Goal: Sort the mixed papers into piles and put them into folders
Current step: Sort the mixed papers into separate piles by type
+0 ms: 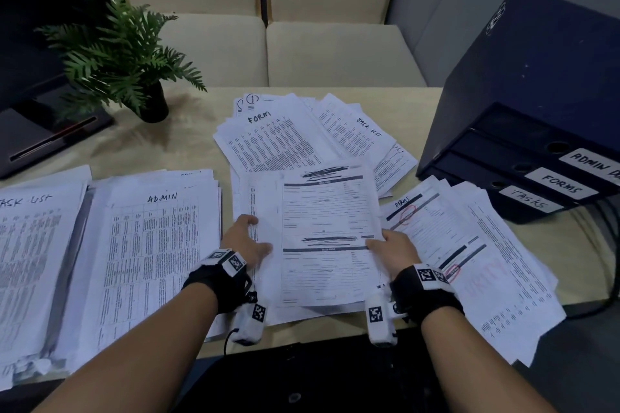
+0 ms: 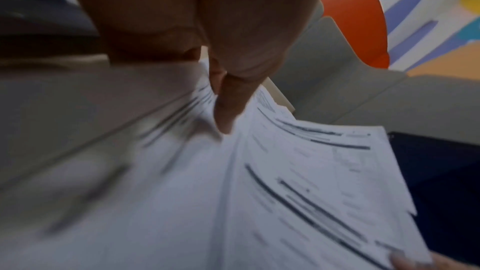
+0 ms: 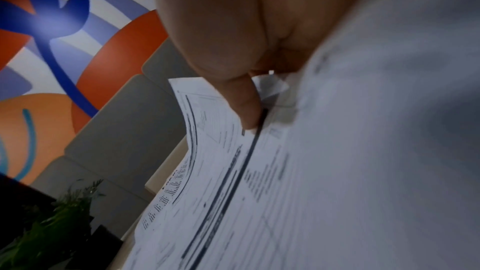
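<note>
On the desk [image 1: 188, 151], three dark folders [image 1: 536, 77] lie stacked at the right edge, shut, so we cannot see what is in them. Labelled piles [image 1: 157, 245] line the near edge. The sheaf of forms [image 1: 327, 231] is mid-near edge. It looks light, floppy and prone to fanning, so we would grip both side edges. Our right hand [image 1: 397, 250] pinches its right edge. Our left hand [image 1: 246, 240] lays a thumb on the left edge, finger curl unclear.
</note>
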A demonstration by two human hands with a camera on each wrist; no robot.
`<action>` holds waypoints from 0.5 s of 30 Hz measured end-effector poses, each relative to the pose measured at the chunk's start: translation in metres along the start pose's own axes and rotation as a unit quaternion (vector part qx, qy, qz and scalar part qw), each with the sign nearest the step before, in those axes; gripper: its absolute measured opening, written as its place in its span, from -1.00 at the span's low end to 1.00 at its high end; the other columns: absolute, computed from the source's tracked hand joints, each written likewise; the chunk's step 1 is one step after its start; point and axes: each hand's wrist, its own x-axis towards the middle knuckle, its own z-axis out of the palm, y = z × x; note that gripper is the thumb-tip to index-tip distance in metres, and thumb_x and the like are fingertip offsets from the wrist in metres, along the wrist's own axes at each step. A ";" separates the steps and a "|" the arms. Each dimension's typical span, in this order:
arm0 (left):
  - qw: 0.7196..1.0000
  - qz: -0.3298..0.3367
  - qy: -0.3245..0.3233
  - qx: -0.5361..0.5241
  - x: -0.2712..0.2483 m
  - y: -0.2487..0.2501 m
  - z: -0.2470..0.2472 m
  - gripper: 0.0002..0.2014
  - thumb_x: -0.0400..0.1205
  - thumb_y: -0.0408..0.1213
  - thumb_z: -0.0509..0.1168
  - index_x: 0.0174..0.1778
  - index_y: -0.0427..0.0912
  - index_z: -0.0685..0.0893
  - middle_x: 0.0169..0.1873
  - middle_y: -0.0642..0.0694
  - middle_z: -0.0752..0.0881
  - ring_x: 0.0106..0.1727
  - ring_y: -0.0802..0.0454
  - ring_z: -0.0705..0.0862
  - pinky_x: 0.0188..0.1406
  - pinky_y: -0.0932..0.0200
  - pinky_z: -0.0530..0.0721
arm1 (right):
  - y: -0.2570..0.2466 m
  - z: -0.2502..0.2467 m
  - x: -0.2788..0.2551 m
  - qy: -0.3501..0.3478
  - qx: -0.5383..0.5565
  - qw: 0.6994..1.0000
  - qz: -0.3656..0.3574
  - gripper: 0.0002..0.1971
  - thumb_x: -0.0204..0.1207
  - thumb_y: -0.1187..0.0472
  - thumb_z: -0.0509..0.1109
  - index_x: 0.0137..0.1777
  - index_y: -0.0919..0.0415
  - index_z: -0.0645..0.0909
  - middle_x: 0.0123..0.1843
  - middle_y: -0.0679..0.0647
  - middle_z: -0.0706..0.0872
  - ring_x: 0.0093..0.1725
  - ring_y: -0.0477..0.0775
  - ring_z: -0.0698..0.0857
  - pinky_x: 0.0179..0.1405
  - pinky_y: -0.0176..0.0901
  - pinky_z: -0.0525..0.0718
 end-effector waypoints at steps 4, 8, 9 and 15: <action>0.999 -0.009 0.035 -0.022 0.000 0.002 0.002 -0.43 0.48 -0.43 0.43 0.36 -0.09 0.36 -0.14 -0.12 0.59 -0.47 0.04 0.56 -0.61 0.27 0.44 | 0.000 -0.019 0.002 0.134 0.053 0.989 -0.019 -0.80 0.63 0.24 0.32 0.14 0.21 0.72 0.03 0.13 0.74 0.00 0.15 0.67 -0.04 -0.17 0.54; 0.999 -0.020 0.027 -0.037 -0.001 0.004 -0.002 -0.29 0.52 -0.44 0.41 0.55 -0.09 0.24 0.20 -0.20 0.59 -0.31 0.08 0.58 -0.50 0.36 0.45 | 0.010 -0.050 0.009 0.265 0.167 0.950 0.006 -0.87 0.63 0.23 0.31 0.03 0.24 0.66 -0.02 0.17 0.74 -0.07 0.18 0.65 -0.04 -0.18 0.51; 0.999 -0.023 0.022 -0.038 -0.001 0.004 -0.002 -0.28 0.53 -0.42 0.41 0.57 -0.10 0.24 0.31 -0.21 0.56 -0.19 0.02 0.61 -0.39 0.34 0.49 | 0.013 -0.054 0.010 0.271 0.175 0.947 0.015 -0.86 0.61 0.23 0.32 0.04 0.25 0.68 -0.06 0.15 0.74 -0.08 0.18 0.66 -0.05 -0.17 0.52; 0.996 -0.050 0.012 -0.071 0.002 0.010 -0.001 -0.39 0.52 -0.29 0.46 0.48 -0.15 0.41 0.29 -0.20 0.61 0.06 -0.13 0.67 0.01 0.19 0.59 | 0.019 -0.045 0.004 0.136 0.122 0.983 0.017 -0.83 0.61 0.19 0.34 0.12 0.16 0.71 -0.04 0.10 0.77 -0.08 0.14 0.72 -0.13 -0.16 0.62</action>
